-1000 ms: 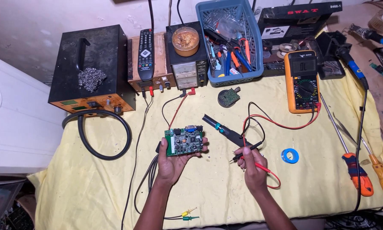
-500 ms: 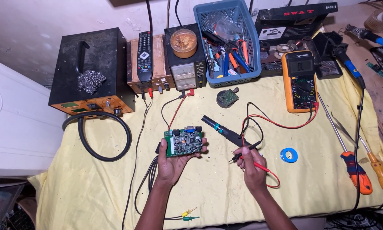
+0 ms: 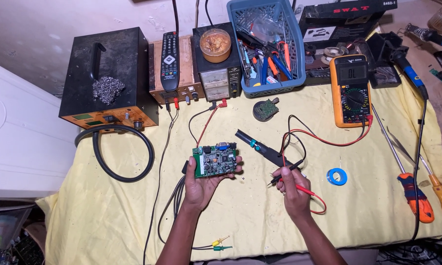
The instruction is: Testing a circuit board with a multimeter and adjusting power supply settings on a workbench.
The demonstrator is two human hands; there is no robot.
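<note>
- Head view, centre of frame: left hand (image 3: pixel 201 184) holds a green circuit board (image 3: pixel 215 160) face-up just above the yellow cloth (image 3: pixel 108 216) covering the tabletop. Fingers curled round the board's edges, thumb on the left side, fingertips at the right edge; board sits in the palm, firm grip.
- Lower right of centre: right hand (image 3: pixel 293 189) closed on two meter probes, black probe (image 3: pixel 286 173) and red probe (image 3: pixel 304 189), pinched together pen-style. Black tip points left toward the board but stays apart from it, not touching.
- Progress, my read: board picked up and probes in hand, leads plugged into the orange multimeter (image 3: pixel 351 89) at upper right w/ display lit; probe tips not yet on the board, so measuring proper looks still to come.
- A black tool w/ teal band (image 3: pixel 260 147) lies on the cloth between the hands, just above the right one.
- Top of frame: black box w/ wire wool (image 3: pixel 108 73) at upper left, remote control (image 3: pixel 170 61) on a wooden box, small power supply (image 3: pixel 221 78) w/ a tin on top, blue basket (image 3: pixel 267 44) of pliers etc.
- Right side: blue tape roll (image 3: pixel 337 176), two screwdrivers (image 3: pixel 412 191) w/ orange handles near the edge.
- Lower centre: small yellow and green clips (image 3: pixel 220 244) on thin wires.
</note>
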